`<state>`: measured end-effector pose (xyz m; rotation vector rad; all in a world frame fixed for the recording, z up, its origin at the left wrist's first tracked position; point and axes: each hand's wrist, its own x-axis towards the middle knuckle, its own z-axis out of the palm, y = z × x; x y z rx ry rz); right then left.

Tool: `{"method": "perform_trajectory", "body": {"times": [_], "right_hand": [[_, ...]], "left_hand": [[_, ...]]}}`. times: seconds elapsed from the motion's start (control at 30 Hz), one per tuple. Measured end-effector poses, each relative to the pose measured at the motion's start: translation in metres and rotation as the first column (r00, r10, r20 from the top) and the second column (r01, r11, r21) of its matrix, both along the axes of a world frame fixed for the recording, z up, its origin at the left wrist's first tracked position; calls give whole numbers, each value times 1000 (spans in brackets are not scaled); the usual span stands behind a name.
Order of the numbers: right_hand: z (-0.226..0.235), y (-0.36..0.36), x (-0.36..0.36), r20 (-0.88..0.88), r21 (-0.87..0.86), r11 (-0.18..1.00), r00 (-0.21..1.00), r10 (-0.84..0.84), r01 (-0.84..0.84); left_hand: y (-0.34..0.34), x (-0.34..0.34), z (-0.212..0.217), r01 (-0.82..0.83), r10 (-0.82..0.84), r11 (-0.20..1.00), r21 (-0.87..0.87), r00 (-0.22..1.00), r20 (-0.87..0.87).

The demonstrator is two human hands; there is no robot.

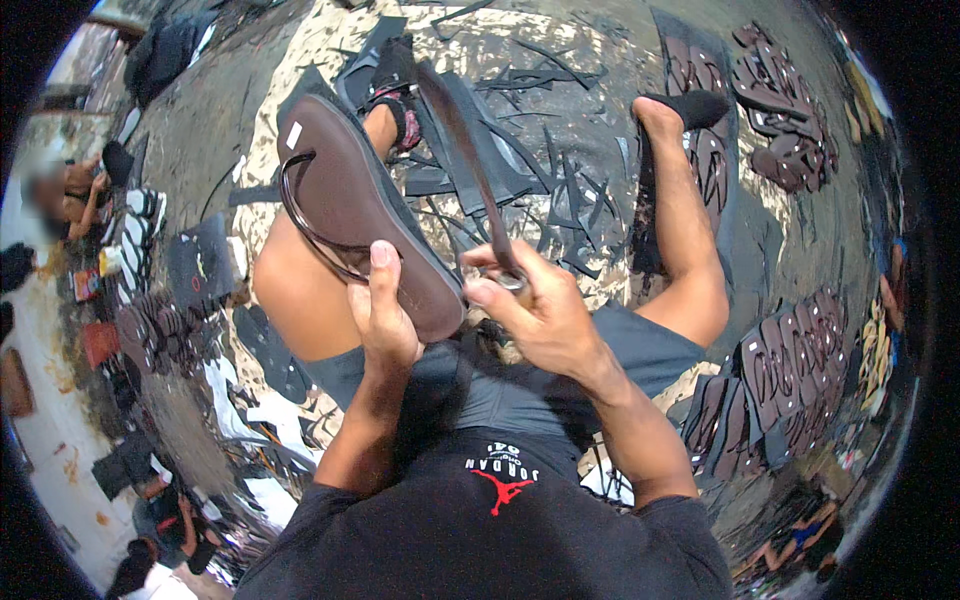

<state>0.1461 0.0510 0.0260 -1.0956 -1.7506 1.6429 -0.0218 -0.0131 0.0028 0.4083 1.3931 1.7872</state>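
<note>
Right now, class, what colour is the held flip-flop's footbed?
The footbed is brown, clearest in the head view.

Worn dark-grey floor (225,100), mottled cream-and-dark ground sheet (590,40), pale brown-stained surface (75,480) at left, bright light

L head-mtd fisheye cam, close, downward over lap (490,390)

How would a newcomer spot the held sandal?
From the black shirt at bottom centre, follow the left forearm up to the left hand. It holds a brown sandal with a dark thong strap and a white label at the toe. Unlike the sandals laid out at right, it is hand-held.
</note>
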Motion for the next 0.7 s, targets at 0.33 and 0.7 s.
{"method": "perform_trajectory", "body": {"times": [0.33, 0.7], "right_hand": [[-37, 2, -15, 309, 357, 895, 938, 158, -268], [-57, 69, -139, 80, 563, 826, 995, -60, 5]], "left_hand": [[-10, -12, -16, 63, -66, 998, 21, 990, 128], [11, -18, 2, 76, -89, 991, 105, 988, 124]]}}
